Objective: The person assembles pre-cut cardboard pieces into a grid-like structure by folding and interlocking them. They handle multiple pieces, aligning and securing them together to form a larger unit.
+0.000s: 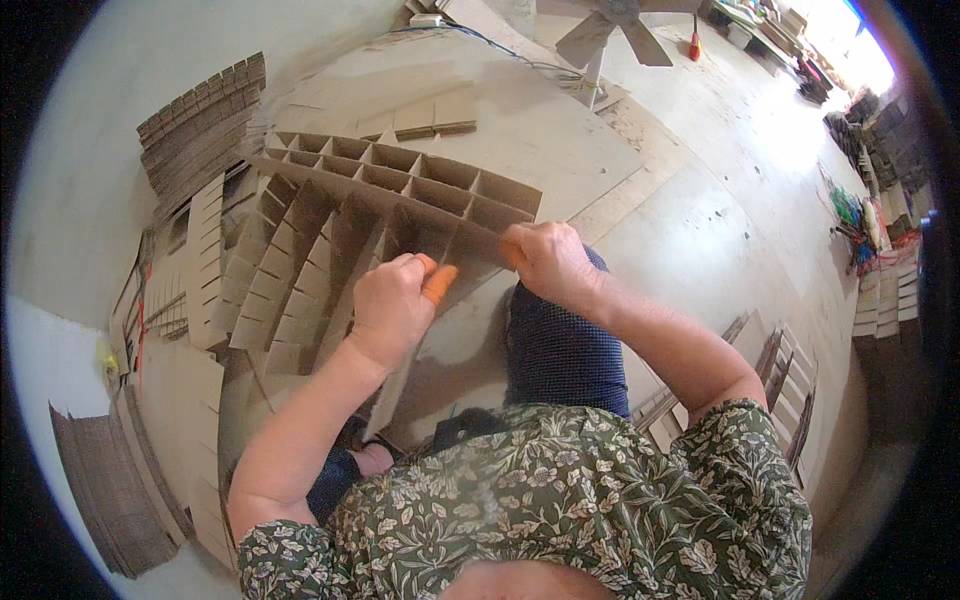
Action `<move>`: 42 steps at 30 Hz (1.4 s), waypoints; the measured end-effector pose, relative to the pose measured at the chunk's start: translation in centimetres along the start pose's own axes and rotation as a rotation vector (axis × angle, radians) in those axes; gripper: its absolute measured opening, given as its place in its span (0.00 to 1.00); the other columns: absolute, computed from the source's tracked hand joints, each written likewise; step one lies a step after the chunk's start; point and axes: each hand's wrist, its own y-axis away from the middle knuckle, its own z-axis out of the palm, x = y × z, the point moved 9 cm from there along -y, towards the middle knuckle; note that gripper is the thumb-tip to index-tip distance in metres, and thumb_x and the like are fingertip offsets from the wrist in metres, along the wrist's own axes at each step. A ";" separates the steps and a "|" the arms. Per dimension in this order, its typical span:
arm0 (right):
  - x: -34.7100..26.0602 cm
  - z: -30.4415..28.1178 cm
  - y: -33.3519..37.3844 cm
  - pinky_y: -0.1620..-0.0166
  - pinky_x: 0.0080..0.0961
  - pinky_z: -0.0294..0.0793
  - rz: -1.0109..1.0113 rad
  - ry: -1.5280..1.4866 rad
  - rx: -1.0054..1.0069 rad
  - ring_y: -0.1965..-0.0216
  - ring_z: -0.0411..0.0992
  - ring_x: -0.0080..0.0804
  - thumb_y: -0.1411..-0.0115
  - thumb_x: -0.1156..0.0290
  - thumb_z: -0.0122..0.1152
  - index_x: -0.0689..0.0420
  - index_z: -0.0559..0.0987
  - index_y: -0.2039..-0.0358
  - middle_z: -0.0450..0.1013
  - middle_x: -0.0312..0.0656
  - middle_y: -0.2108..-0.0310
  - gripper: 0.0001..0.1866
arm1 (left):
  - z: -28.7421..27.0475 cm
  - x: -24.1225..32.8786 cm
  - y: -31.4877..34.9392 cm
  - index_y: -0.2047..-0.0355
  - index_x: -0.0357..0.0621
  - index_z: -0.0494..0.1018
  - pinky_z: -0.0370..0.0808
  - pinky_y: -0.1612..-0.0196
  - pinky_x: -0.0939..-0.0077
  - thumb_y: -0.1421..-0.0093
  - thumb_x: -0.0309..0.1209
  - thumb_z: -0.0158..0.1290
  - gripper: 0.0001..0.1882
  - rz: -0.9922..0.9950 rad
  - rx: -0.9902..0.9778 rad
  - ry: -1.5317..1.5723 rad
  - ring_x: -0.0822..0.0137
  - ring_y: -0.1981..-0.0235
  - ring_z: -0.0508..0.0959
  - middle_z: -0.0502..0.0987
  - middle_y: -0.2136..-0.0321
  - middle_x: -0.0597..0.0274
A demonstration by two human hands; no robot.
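Observation:
A brown cardboard partition grid [425, 190] of crossed slotted strips stands in front of me, with open square cells along its far side. My right hand [555, 262] grips the right end of a long cardboard strip [420, 212] that runs across the grid. My left hand [392, 308] is closed at the near side, its orange-covered fingertips pinching at a crossing strip; the exact contact is partly hidden. Orange covers also show on my right fingertips. Several slotted strips [290, 265] fan out toward me on the left, their far ends in the grid.
Stacks of slotted cardboard [205, 125] lean at the far left, and another stack [105, 490] lies near left. Flat pieces [425, 122] lie behind the grid. A fan [615, 30] stands beyond. More cardboard strips [790, 380] are at my right, and tangled cords [860, 235] lie farther right.

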 end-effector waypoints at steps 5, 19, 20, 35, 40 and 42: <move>-0.1 -1.0 0.1 0.67 0.46 0.73 0.019 0.018 0.006 0.70 0.74 0.54 0.44 0.65 0.58 0.58 0.74 0.68 0.74 0.49 0.74 0.10 | -4.7 -1.5 2.1 0.71 0.40 0.76 0.70 0.76 0.69 0.46 0.31 0.61 0.08 0.045 0.230 0.177 0.59 0.80 0.75 0.75 0.77 0.56; -3.9 -1.0 -1.8 0.72 0.41 0.74 -0.225 0.123 -0.180 0.74 0.74 0.48 0.51 0.76 0.56 0.52 0.67 0.43 0.74 0.47 0.77 0.31 | -1.5 -5.9 4.4 0.62 0.36 0.77 0.73 0.69 0.75 0.44 0.28 0.59 0.11 -0.234 -0.074 0.534 0.65 0.74 0.78 0.78 0.72 0.50; -4.2 -0.6 -1.7 0.72 0.41 0.74 -0.237 0.143 -0.204 0.74 0.74 0.48 0.51 0.76 0.56 0.51 0.67 0.43 0.74 0.47 0.77 0.31 | -2.3 -5.8 4.6 0.62 0.36 0.77 0.73 0.69 0.75 0.44 0.28 0.59 0.10 -0.205 -0.038 0.508 0.65 0.74 0.78 0.78 0.73 0.51; -2.1 0.0 -3.3 0.71 0.42 0.73 -0.200 0.285 -0.159 0.73 0.73 0.49 0.48 0.77 0.52 0.47 0.72 0.46 0.73 0.47 0.75 0.27 | -17.1 -25.1 21.3 0.43 0.41 0.64 0.61 0.41 0.58 0.48 0.31 0.61 0.32 -0.515 0.375 -0.497 0.45 0.43 0.63 0.64 0.44 0.47; -1.8 -0.2 -3.5 0.70 0.42 0.72 -0.204 0.290 -0.133 0.72 0.73 0.49 0.46 0.77 0.52 0.49 0.72 0.46 0.72 0.47 0.75 0.25 | -16.6 -29.9 27.6 0.45 0.41 0.66 0.67 0.45 0.65 0.43 0.29 0.55 0.25 -0.773 0.220 -0.647 0.49 0.48 0.69 0.70 0.48 0.49; -2.5 -0.9 -3.4 0.69 0.42 0.72 -0.219 0.285 -0.072 0.73 0.72 0.50 0.44 0.76 0.52 0.51 0.72 0.46 0.71 0.48 0.76 0.23 | -17.5 -30.2 27.8 0.46 0.42 0.68 0.69 0.47 0.67 0.41 0.28 0.52 0.21 -0.857 0.273 -0.539 0.51 0.49 0.71 0.72 0.50 0.50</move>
